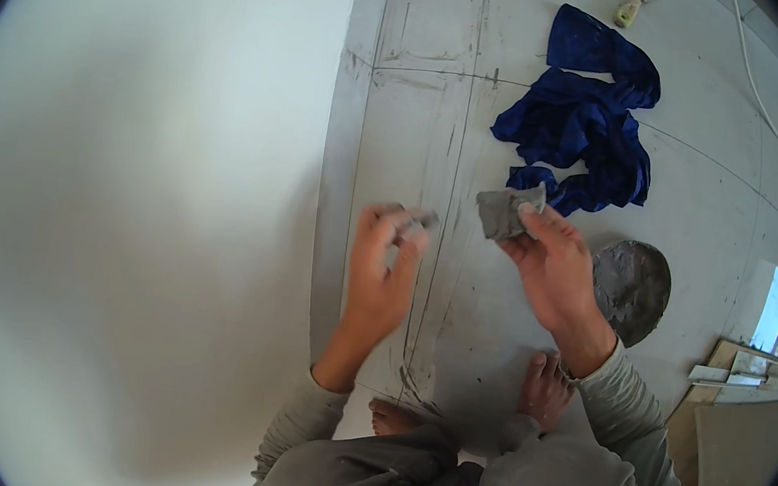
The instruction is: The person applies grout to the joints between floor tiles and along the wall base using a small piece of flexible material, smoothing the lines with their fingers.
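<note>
Blur smeared whatever small grey thing (416, 220) the left hand (384, 267) pinched at its fingertips, too soft to identify. One grey, lumpy sponge-like wad (506, 212) sat in the right hand (554, 267), thumb and fingers pressed on it, above the grey floor tiles (424, 103). One blue cloth (583, 121) lay crumpled beyond; one mortar-caked round pan (631, 290) was half-hidden by the wrist. Two bare feet showed.

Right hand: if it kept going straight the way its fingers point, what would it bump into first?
Probably the blue cloth. The right hand, holding a grey lump, points up and away along the floor, and the cloth lies just beyond. Depth is hard to judge.
</note>
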`<action>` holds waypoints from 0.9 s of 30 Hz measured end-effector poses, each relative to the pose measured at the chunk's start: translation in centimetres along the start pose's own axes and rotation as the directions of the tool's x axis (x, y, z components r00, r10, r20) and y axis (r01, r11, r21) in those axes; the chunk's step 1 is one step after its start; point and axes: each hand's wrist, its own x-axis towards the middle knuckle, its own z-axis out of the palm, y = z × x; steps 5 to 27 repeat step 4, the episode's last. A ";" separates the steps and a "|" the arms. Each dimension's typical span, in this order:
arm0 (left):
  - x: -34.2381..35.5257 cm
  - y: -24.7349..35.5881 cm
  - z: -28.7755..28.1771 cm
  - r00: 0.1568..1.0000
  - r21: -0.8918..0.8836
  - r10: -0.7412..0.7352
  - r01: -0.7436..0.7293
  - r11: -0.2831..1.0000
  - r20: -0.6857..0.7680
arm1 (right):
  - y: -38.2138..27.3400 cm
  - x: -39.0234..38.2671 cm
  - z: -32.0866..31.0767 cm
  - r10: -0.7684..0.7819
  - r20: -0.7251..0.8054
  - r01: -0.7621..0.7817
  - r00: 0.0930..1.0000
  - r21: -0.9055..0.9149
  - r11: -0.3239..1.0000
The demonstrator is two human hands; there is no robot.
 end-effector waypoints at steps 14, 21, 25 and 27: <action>9.2 -2.2 -0.8 0.970 0.871 0.214 -0.205 0.446 0.118 | -2.0 0.2 -1.7 -0.120 -0.059 0.119 0.991 -0.029 0.993; 9.2 -2.2 -0.8 0.970 0.871 0.214 -0.205 0.446 0.118 | -2.0 0.2 -1.7 -0.120 -0.059 0.119 0.991 -0.029 0.993; 9.2 -2.2 -0.8 0.970 0.871 0.214 -0.205 0.446 0.118 | -2.0 0.2 -1.7 -0.120 -0.059 0.119 0.991 -0.029 0.993; 9.2 -2.2 -0.8 0.970 0.871 0.214 -0.205 0.446 0.118 | -2.0 0.2 -1.7 -0.120 -0.059 0.119 0.991 -0.029 0.993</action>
